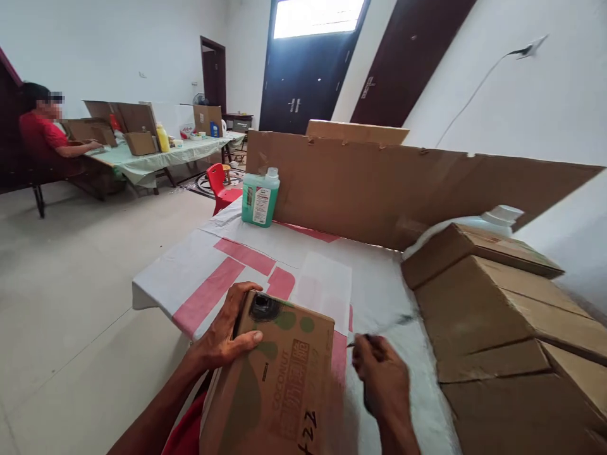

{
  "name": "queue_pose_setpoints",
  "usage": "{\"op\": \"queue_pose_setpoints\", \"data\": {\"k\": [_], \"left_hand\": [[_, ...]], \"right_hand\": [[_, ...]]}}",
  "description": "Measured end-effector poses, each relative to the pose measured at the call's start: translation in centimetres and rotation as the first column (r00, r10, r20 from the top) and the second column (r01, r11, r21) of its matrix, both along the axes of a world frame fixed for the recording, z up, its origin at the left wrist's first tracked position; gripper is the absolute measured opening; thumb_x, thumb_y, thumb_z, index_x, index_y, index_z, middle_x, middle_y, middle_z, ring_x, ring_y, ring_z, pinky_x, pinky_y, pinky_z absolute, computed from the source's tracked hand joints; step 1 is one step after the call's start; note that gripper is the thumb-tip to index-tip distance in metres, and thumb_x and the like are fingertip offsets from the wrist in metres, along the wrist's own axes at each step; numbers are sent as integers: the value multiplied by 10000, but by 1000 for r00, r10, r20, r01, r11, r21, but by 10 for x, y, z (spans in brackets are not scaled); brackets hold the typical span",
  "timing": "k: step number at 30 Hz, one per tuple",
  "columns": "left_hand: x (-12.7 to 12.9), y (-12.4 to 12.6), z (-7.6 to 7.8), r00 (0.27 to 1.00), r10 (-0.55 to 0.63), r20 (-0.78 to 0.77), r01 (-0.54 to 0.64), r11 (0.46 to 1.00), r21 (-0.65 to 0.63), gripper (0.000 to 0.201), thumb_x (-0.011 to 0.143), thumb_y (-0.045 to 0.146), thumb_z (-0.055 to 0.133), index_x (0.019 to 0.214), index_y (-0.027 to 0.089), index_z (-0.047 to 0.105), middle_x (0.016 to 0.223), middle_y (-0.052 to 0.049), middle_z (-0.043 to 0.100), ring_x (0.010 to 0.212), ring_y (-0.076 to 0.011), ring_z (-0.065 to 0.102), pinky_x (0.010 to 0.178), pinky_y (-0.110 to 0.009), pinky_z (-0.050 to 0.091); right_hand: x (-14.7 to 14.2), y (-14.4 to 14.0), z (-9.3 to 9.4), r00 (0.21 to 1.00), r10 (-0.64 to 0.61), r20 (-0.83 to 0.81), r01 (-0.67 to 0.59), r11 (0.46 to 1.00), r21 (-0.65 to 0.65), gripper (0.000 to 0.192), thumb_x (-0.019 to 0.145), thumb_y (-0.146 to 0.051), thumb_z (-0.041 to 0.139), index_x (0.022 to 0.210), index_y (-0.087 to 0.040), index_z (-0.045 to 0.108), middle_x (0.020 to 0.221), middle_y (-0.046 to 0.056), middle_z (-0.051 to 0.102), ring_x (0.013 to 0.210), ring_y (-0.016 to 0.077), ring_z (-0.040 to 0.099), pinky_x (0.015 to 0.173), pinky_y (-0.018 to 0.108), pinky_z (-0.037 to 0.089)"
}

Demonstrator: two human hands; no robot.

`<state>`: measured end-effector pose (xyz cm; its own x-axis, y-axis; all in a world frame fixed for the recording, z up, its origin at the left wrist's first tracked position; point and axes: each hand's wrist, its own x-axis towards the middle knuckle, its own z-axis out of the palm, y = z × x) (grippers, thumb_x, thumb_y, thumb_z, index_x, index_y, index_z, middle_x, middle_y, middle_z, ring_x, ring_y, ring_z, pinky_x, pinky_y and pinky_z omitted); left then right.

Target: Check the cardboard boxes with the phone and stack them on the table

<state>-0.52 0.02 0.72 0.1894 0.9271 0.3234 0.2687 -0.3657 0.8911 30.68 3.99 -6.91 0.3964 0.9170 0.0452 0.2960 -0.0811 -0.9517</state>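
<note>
at the near edge of a white and red covered table (303,253), the left hand (226,338) grips the top corner of a printed coconut carton (279,385), while the right hand (382,379), just beside it, pinches a thin blurred tool (384,328), near a large brown cardboard box (502,328).

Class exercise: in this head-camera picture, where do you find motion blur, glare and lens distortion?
Head view: blur smears the right hand and its thin tool; the window above the door glares white; wide-angle distortion tilts the walls; the green bottle stays sharp.
</note>
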Motion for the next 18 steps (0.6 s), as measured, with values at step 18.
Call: {"op": "queue_pose_setpoints", "data": {"k": [18], "left_hand": [[14, 1, 8, 995, -93, -30, 95, 994, 62, 622, 862, 338, 638, 1431, 273, 396, 1386, -112, 470, 1291, -332, 486, 1122, -491, 417]], "right_hand": [[-121, -43, 94, 826, 508, -245, -429, 848, 311, 237, 887, -449, 738, 867, -213, 721, 651, -22, 595, 534, 116, 501, 502, 223, 428]]}}
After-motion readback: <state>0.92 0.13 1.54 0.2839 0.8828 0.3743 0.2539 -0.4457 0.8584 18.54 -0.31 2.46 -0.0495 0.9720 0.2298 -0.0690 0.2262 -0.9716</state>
